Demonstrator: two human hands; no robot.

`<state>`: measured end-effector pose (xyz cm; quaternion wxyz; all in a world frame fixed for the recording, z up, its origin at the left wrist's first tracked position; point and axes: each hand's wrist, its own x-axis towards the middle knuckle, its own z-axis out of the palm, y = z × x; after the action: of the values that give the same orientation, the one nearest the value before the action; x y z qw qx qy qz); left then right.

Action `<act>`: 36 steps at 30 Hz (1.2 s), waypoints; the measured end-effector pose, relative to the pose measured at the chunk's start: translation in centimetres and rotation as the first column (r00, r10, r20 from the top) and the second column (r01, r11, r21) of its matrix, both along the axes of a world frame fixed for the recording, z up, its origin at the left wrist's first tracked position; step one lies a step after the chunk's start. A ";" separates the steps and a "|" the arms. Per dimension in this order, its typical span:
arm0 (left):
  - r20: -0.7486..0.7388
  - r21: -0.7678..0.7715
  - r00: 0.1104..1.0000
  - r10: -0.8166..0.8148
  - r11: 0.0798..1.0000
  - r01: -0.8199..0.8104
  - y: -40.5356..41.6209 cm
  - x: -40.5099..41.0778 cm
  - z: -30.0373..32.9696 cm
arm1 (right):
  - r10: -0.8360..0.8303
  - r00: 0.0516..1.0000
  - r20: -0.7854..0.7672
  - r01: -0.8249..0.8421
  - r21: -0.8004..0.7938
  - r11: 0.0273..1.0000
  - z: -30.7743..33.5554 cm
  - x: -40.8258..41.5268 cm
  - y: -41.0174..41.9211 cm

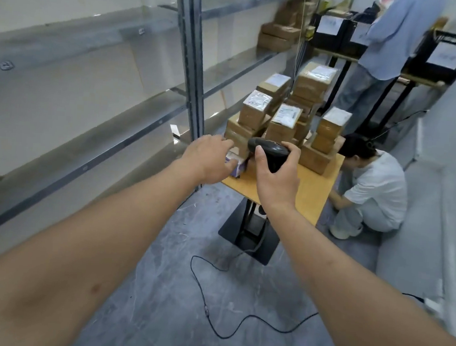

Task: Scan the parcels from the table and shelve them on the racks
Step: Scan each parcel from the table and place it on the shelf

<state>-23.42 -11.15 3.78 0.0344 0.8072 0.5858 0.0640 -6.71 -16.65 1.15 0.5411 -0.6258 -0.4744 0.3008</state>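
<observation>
Several brown cardboard parcels [283, 117] with white labels are stacked on a small wooden table [312, 190]. My right hand [276, 174] grips a black barcode scanner [269, 150], held over the table's near side and pointing at the stack. My left hand [209, 157] reaches with spread fingers to a small pale purple-white parcel [238, 166] at the table's left corner; its fingers touch the parcel and partly hide it. Metal racks [91, 88] with bare shelves run along the left wall.
A black cable [210, 316] snakes over the grey floor from the table's black pedestal base [249, 232]. One person [373, 189] crouches right of the table; another [381, 48] stands behind by black crates [446, 53]. More boxes [281, 35] sit on the far rack.
</observation>
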 end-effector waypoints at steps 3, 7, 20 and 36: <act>-0.004 -0.014 1.000 0.003 1.000 -0.003 1.6 3.7 -0.3 | -0.020 1.000 0.000 0.020 -0.015 1.000 -0.3 3.8 1.4; 0.003 -0.028 1.000 -0.024 0.999 0.024 4.2 7.7 -0.5 | -0.049 0.999 -0.002 0.049 -0.036 0.998 -0.8 7.4 3.8; 0.081 -0.092 0.993 -0.085 0.991 0.092 18.9 15.1 -4.8 | -0.154 0.988 0.017 0.155 -0.105 0.982 -4.2 13.5 16.9; 0.147 -0.190 0.985 0.094 0.980 -0.065 31.4 20.8 -10.1 | -0.161 0.987 0.030 0.163 -0.179 0.970 -6.7 18.6 28.2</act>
<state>-2.60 20.22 -6.35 0.1518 0.7690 0.6166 0.0733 11.88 11.58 -5.53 0.5012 -0.7112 -0.3968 0.2925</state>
